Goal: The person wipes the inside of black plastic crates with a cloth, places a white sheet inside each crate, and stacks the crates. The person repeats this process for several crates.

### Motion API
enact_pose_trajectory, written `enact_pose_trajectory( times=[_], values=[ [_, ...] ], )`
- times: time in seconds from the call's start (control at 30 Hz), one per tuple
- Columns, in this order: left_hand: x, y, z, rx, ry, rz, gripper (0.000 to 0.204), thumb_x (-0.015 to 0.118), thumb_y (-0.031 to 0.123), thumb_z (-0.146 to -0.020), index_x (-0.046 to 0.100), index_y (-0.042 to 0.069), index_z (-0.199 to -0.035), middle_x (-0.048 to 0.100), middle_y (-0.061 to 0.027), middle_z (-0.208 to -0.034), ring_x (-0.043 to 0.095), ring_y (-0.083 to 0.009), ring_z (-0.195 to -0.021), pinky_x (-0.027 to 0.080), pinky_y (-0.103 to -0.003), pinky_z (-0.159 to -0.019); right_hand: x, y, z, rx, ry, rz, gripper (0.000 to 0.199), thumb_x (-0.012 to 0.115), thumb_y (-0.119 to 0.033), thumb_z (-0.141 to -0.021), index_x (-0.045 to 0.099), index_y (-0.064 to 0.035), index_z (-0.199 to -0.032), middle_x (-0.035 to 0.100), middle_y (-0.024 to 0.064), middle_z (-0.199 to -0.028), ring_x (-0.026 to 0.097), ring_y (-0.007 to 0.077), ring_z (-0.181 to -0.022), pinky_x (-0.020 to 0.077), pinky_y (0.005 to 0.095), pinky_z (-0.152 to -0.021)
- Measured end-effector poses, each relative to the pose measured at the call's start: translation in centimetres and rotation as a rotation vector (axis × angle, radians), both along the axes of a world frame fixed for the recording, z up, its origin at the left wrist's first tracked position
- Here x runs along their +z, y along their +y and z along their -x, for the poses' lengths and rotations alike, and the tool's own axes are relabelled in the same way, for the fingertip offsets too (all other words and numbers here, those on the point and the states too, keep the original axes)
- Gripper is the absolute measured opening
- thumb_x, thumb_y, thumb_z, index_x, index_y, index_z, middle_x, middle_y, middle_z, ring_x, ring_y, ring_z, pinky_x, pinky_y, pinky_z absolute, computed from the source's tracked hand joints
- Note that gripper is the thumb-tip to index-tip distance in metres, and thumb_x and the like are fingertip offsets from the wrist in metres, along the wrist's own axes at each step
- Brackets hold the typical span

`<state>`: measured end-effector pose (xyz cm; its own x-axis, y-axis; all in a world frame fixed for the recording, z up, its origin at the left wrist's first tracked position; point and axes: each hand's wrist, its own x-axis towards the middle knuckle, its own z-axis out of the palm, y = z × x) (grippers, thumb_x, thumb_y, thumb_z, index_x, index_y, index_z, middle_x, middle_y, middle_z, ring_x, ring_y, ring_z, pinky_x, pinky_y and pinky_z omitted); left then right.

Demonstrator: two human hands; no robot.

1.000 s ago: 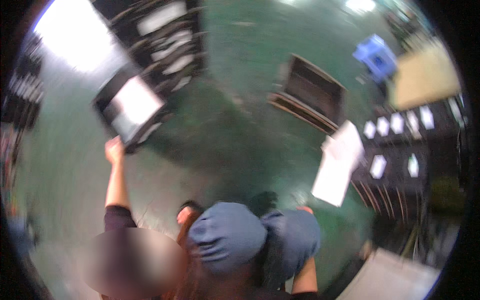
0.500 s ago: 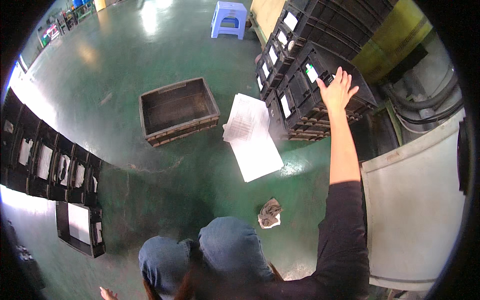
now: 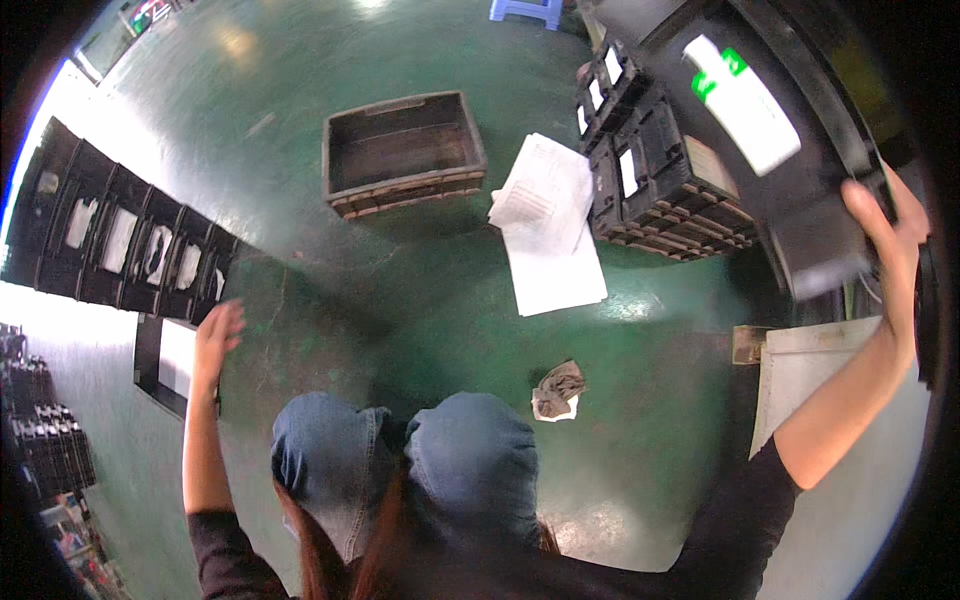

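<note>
My right hand (image 3: pixel 897 232) grips the side of a black plastic crate (image 3: pixel 680 108) at the upper right, the thumb toward me and the fingers mostly behind. The crate is tilted and close, with a white and green label (image 3: pixel 752 112) on its face. My left hand (image 3: pixel 220 330) is raised at the left, holding nothing, its fingers loosely bent and a little blurred. It is nearest a row of black crates (image 3: pixel 150 228) with white labels, and a low black crate with a white sheet (image 3: pixel 178 352) in it.
An open black crate (image 3: pixel 405 190) stands on the green floor ahead. Right of it lie white paper sheets (image 3: pixel 555 262), beside stacked black crates (image 3: pixel 655 170). A crumpled grey cloth (image 3: pixel 560 388) lies nearer my knees. A blue stool (image 3: pixel 526 12) is at the far edge.
My right hand has moved right and nearer, and the labelled crate has come off its stack with it. My left hand has risen into view at the left. The view has shifted too.
</note>
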<state>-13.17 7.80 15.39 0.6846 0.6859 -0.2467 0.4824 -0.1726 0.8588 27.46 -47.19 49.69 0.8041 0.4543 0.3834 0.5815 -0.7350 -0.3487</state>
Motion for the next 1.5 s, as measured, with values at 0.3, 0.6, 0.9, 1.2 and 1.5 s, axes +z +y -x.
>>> enact_pose_trajectory(
  times=[0.3, 0.6, 0.9, 1.2, 1.5],
  values=[
    [0.1, -10.9, -13.2, 0.002, -0.292, 0.315, 0.069, 0.041, 0.056, -0.093, 0.027, 0.013, -0.145, 0.039, -0.0115, -0.141, 0.048, -0.0268, -0.120, 0.047, -0.044, -0.088, -17.1, 19.0, 9.1, 0.524, 0.574, -0.025, 0.043, 0.072, -0.042, -0.073, 0.068, -0.0007, -0.083, 0.065, 0.0158, -0.073, 0.064, 0.0228, -0.067, 0.0490, 0.0381, -0.065],
    [-11.3, -11.8, -3.1, 0.201, -0.202, 0.903, 0.077, 0.041, 0.071, -0.085, 0.039, 0.015, -0.138, 0.046, -0.0075, -0.133, 0.046, -0.0267, -0.114, 0.037, -0.054, -0.091, -39.4, 26.7, 23.9, 1.075, 1.094, 0.237, 0.061, 0.062, -0.047, -0.083, 0.050, 0.0022, -0.117, 0.063, 0.0245, -0.103, 0.062, 0.0384, -0.096, 0.0484, 0.0439, -0.083],
    [-12.7, -11.3, -2.6, 0.279, -0.092, 0.267, 0.073, 0.062, 0.030, -0.087, 0.023, 0.008, -0.146, 0.038, -0.0145, -0.142, 0.038, -0.0312, -0.129, 0.033, -0.047, -0.102, -53.1, 33.1, 10.6, 0.646, 0.492, 0.768, 0.079, 0.075, -0.033, -0.074, 0.036, -0.0129, -0.139, 0.052, 0.0209, -0.129, 0.057, 0.0345, -0.111, 0.0487, 0.0428, -0.090],
    [-11.0, -18.7, -3.2, -0.868, -0.239, -0.608, 0.058, 0.066, 0.012, -0.078, 0.043, 0.007, -0.131, 0.046, -0.0148, -0.134, 0.041, -0.0317, -0.129, 0.035, -0.046, -0.106, -51.9, 32.8, 9.7, 0.733, -0.026, 0.763, 0.028, 0.054, -0.017, -0.082, 0.063, -0.0101, -0.108, 0.058, 0.0100, -0.117, 0.054, 0.0276, -0.108, 0.0379, 0.0512, -0.097],
    [-11.6, -17.6, -4.5, -0.989, 0.141, -0.480, 0.065, 0.052, 0.002, -0.079, 0.033, 0.011, -0.141, 0.054, -0.0109, -0.129, 0.059, -0.0300, -0.107, 0.050, -0.042, -0.088, -39.7, 18.1, -2.8, -0.068, 0.191, -0.165, 0.047, 0.063, -0.038, -0.084, 0.053, -0.0004, -0.110, 0.064, 0.0273, -0.092, 0.063, 0.0432, -0.088, 0.0480, 0.0486, -0.076]
  ],
)
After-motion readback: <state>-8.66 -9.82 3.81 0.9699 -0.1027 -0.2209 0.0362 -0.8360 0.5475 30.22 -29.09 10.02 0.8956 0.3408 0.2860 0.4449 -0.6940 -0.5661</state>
